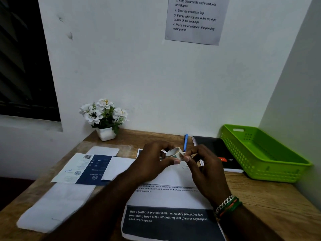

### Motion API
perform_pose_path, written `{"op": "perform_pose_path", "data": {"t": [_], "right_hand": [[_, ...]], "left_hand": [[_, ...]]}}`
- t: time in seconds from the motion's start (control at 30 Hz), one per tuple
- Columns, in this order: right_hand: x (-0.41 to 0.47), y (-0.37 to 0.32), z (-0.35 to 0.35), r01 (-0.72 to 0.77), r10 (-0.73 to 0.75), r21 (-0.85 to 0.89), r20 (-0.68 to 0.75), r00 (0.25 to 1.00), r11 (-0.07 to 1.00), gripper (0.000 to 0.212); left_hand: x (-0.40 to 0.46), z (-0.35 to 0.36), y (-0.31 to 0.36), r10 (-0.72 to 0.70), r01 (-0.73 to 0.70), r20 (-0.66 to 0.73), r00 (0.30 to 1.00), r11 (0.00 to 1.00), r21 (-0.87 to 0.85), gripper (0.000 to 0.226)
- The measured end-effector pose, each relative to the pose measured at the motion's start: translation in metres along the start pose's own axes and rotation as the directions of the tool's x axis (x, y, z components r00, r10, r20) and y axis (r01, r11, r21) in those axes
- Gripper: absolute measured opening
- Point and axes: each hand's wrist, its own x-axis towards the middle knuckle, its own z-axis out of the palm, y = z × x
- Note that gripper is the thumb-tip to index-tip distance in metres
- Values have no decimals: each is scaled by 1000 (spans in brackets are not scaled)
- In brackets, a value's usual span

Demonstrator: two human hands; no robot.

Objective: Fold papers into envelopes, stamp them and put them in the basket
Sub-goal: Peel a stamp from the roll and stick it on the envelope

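Wood desk (pixel 271 197), white walls (pixel 139 66), corner.

Wall notice (pixel 195 18) lists steps 1 to 4; desk sheet (pixel 171 221) reads "Book (without protective film on cover)".

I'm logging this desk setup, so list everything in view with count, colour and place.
Tape roll: one, pale, held between both hands.
Basket: one, green, far right.
Notebook: one, black, left of basket.
Pen: one, blue, behind the hands.
Flowers: one white pot, back left.
Printed sheet: one, white and dark, front centre.
Leaflet: one, blue and white, left.
Notice: one, grey, on wall.
Left hand: grips the roll.
Right hand: pinches the roll's edge.
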Motion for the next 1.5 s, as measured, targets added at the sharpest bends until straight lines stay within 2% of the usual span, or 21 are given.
{"op": "perform_pose_path", "data": {"t": [0.33, 0.47, 0.63, 0.73, 0.83, 0.97, 1.3, 1.4, 1.5], "right_hand": [[1, -1, -1, 29, -31, -54, -31, 999, 998, 15], [1, -4, 0, 42, -44, -61, -35, 998, 997, 25], [1, -1, 0, 34, -36, -55, -38, 999, 998, 10], [1, -1, 0, 30, -32, -39, -41, 999, 999, 8], [1, -1, 0, 29, -30, -20, -50, 998, 999, 12], [1, -2, 1, -17, 18, 15, -79, 997, 1000, 8], [-1, -2, 2, -43, 45, 27, -79, 996, 999, 7], [-1, -4, 2, -44, 45, 24, -84, 995, 999, 7], [2, -5, -3, -96, 119, 136, -174, 978, 986, 6]], "left_hand": [[0, 11, 2, -88, 84, -93, 992, 995, -46, 20], [1, 12, 2, -131, 127, -112, 985, 991, -43, 27], [1, 12, 2, -180, 171, -122, 976, 982, -81, 27], [2, 12, 2, -206, 195, -115, 972, 976, -93, 15], [3, 12, 2, -214, 207, -114, 970, 976, -68, 16], [2, 11, 2, -206, 204, -105, 973, 978, -36, 32], [2, 10, 4, -206, 204, -106, 973, 979, -26, 23], [2, 10, 6, -195, 202, -126, 973, 979, 37, 21], [1, 1, -2, -233, 264, -198, 952, 953, 149, 27]]}}
